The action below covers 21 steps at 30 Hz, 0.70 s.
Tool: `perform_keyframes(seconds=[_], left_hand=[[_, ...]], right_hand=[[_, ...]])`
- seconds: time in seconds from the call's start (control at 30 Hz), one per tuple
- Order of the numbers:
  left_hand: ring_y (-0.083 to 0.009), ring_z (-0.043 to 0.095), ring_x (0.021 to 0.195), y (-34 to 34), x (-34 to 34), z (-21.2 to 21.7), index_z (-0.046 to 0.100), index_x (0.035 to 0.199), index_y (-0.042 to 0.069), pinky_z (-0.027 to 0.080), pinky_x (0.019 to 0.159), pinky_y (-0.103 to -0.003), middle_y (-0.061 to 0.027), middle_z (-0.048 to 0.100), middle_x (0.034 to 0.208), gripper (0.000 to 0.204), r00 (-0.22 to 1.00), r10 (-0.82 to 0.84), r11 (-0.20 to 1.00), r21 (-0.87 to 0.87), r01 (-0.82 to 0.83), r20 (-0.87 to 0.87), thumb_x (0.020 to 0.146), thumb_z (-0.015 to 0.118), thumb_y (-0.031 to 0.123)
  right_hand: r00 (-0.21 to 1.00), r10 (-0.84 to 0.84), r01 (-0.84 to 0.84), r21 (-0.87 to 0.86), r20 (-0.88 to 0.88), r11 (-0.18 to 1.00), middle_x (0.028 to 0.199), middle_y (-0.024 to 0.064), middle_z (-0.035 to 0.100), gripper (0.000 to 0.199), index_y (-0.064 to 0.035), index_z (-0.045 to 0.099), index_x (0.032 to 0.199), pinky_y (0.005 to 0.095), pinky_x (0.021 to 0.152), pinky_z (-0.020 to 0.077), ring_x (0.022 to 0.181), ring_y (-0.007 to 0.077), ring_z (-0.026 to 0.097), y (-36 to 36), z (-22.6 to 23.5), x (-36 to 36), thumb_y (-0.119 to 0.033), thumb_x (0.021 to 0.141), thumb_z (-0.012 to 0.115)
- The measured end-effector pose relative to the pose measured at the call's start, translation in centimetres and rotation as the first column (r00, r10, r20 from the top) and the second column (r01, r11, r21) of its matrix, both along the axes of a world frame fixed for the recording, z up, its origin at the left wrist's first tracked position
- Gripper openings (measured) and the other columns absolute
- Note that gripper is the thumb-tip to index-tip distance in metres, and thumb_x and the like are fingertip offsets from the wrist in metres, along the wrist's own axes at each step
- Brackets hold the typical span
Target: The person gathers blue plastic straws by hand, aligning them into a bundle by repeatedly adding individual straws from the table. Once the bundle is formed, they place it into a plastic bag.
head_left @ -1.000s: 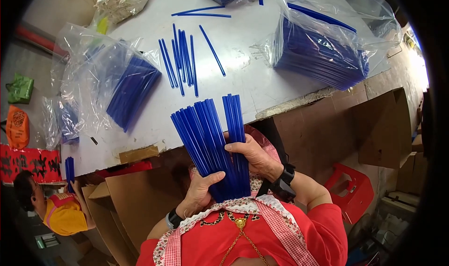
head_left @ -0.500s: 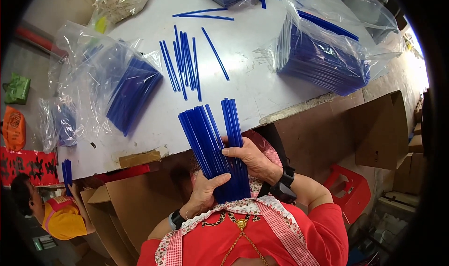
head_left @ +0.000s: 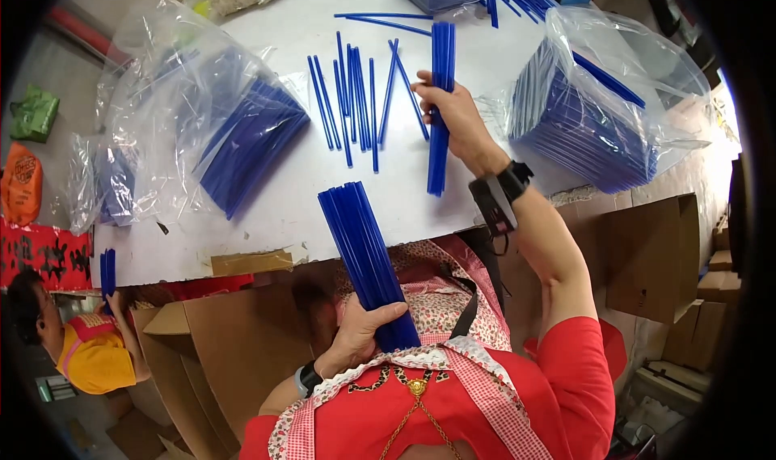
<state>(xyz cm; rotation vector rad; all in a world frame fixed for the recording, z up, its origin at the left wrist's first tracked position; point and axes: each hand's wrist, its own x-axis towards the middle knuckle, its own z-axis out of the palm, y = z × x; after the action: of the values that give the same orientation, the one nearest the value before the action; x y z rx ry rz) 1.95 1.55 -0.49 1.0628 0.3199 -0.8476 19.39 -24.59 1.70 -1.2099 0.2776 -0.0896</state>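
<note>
My left hand [head_left: 360, 329] is closed around the lower end of a thick bundle of long, thin blue plastic strips [head_left: 362, 246], held upright against my apron with the thumb across the front. Over the table, my right hand [head_left: 462, 127] grips a smaller bundle of blue strips [head_left: 441, 60] around its middle, nearly upright. Several loose blue strips [head_left: 356, 96] lie spread on the table just left of this bundle. One strip [head_left: 389, 80] leans at a slant beside the right hand's fingertips, and another lies partly behind them.
A clear bag of stacked strips [head_left: 582, 124] stands on the right of the white table [head_left: 275, 246], and another opened bag [head_left: 250, 141] on the left. More strips lie at the back. Cardboard boxes [head_left: 242, 339] [head_left: 651, 254] stand below the edge. A co-worker [head_left: 93, 351] holds strips at far left.
My right hand has parted from the left one and moved up over the table with the smaller bundle. The left hand keeps the thick bundle. A slanted strip now shows beside the loose ones.
</note>
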Motion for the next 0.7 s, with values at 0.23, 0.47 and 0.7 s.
perform_keyframes(seconds=[0.23,0.47,0.7], left_hand=[[-0.0167,0.064,0.085,-0.7,0.8,0.1,0.056,0.11,0.003,0.054,0.078,-0.032,-0.0062,0.065,0.096,0.035,0.998,-0.044,0.999,-0.003,0.044,-0.052,0.079,0.073,0.004],[-0.0176,0.065,0.089,-1.4,0.4,-0.4,0.057,0.114,0.001,0.055,0.081,-0.033,-0.0081,0.066,0.102,0.036,0.997,-0.068,0.998,-0.001,0.068,-0.042,0.081,0.072,0.005],[-0.0186,0.065,0.09,-2.2,-0.1,0.4,0.057,0.114,0.002,0.054,0.083,-0.034,-0.0086,0.066,0.104,0.034,0.999,-0.045,0.999,0.0,0.045,-0.021,0.082,0.069,0.004]], right_hand=[[0.903,0.422,-0.206,0.785,-0.078,0.585,0.13,0.0175,0.053,0.051,-0.0015,0.041,0.136,0.0388,0.098,0.0468,0.113,0.0246,0.057,6.0,-4.6,-14.2,-0.018,0.09,0.059],[0.932,0.361,-0.14,0.882,-0.036,0.449,0.126,0.0132,0.056,0.049,-0.0046,0.038,0.14,0.0389,0.1,0.0448,0.114,0.0235,0.056,6.8,-6.6,-17.3,-0.026,0.097,0.048],[0.946,0.318,-0.232,0.826,0.068,0.513,0.131,0.0123,0.053,0.05,-0.0069,0.033,0.143,0.0392,0.102,0.0443,0.118,0.0225,0.053,5.8,-5.6,-18.1,-0.02,0.097,0.047]])
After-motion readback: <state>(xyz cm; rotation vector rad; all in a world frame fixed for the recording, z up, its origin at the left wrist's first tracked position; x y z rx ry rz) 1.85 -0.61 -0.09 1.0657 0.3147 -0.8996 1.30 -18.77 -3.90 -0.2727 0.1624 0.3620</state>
